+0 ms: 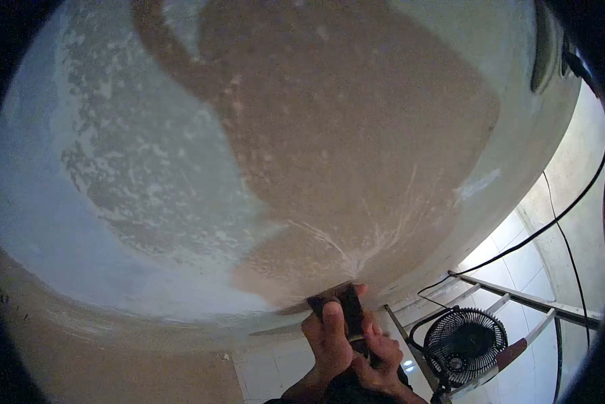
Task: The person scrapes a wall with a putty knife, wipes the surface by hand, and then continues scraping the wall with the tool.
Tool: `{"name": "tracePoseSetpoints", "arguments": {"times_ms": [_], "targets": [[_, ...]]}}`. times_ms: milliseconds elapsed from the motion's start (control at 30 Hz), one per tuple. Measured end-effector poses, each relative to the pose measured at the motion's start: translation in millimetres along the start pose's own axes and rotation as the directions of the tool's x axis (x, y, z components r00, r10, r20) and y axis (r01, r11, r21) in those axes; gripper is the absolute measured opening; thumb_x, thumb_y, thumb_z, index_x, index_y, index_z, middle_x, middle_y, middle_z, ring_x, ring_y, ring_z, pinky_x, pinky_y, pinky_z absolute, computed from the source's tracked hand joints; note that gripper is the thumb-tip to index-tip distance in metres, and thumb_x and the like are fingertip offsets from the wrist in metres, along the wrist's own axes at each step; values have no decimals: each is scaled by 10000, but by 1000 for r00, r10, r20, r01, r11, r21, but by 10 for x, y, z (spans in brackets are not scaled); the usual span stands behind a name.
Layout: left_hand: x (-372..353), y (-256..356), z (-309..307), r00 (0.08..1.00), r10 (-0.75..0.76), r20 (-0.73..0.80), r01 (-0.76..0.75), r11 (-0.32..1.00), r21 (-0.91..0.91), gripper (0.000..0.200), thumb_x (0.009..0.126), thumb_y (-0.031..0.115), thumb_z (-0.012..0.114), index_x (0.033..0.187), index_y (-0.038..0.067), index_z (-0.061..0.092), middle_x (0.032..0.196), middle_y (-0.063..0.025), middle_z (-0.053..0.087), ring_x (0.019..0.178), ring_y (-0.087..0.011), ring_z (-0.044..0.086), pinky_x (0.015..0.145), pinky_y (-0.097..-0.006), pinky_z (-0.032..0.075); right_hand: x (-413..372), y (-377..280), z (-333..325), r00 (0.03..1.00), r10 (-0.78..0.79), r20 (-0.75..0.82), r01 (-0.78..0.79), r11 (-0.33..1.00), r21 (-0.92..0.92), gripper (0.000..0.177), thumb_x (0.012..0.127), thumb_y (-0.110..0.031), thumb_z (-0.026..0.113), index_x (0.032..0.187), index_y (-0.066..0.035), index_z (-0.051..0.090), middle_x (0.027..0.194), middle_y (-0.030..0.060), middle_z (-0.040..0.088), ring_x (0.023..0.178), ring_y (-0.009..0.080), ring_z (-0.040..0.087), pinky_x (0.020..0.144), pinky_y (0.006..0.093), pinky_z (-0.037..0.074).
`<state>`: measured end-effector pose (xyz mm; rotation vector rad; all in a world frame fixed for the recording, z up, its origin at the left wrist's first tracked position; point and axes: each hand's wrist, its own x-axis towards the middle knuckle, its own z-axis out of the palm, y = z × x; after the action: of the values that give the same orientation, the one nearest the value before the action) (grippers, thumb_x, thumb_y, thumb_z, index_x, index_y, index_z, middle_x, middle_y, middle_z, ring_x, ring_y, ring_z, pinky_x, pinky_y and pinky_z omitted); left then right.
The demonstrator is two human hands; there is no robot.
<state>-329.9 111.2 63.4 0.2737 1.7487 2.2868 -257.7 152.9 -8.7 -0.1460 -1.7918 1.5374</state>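
A dark flat block or scraper (348,304) is pressed against the lower edge of a large curved surface (356,121) with brown, grey and pale blue-white patches. My left hand (331,337) grips the block from the left, thumb on its face. Around its right side and lower part are the closed fingers of my right hand (381,350). Thin pale scratch lines fan upward on the brown patch just above the block. The block's far edge and exact shape are hard to make out.
At the lower right a black round fan (465,343) sits by a metal ladder (511,296). A black cable (535,233) hangs across the right side. White floor tiles (511,246) show behind the ladder.
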Motion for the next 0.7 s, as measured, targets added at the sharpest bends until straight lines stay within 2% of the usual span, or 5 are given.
{"name": "tracePoseSetpoints", "arguments": {"times_ms": [300,400,500,600,700], "targets": [[15,239,-41,994,43,101,-45,999,19,547,884,452,380,1004,-66,510,596,-77,534,514,-155,517,499,-280,436,92,-172,126,998,-57,-8,58,998,27,581,640,-127,653,1146,87,465,977,247,576,761,252,619,672,286,464],[-2,101,-57,992,-7,124,1,999,47,527,895,432,367,1009,-64,507,603,-76,530,525,-154,514,502,-282,434,-62,-102,59,994,88,72,-82,994,-78,612,658,-135,654,1180,91,427,971,241,580,772,225,615,684,285,463],[-14,64,-36,990,-30,141,18,996,87,515,898,423,367,1010,-60,507,611,-77,530,534,-151,513,503,-283,434,-171,57,57,983,179,38,-181,980,87,650,675,-145,649,1209,105,376,1009,246,569,786,205,606,699,290,459],[-20,55,-25,993,-12,121,2,997,80,511,898,420,369,1017,-57,507,620,-80,533,537,-150,513,507,-283,436,-192,126,69,1000,-30,4,30,1000,-9,661,686,-140,640,1219,120,347,1015,235,568,805,179,592,738,294,447],[-21,49,-49,992,-8,122,2,999,46,506,900,415,369,1024,-56,507,627,-86,536,534,-152,514,509,-284,438,-123,-22,43,985,160,63,-163,985,57,639,695,-139,635,1209,123,360,1014,240,566,861,185,576,795,301,422]]}}
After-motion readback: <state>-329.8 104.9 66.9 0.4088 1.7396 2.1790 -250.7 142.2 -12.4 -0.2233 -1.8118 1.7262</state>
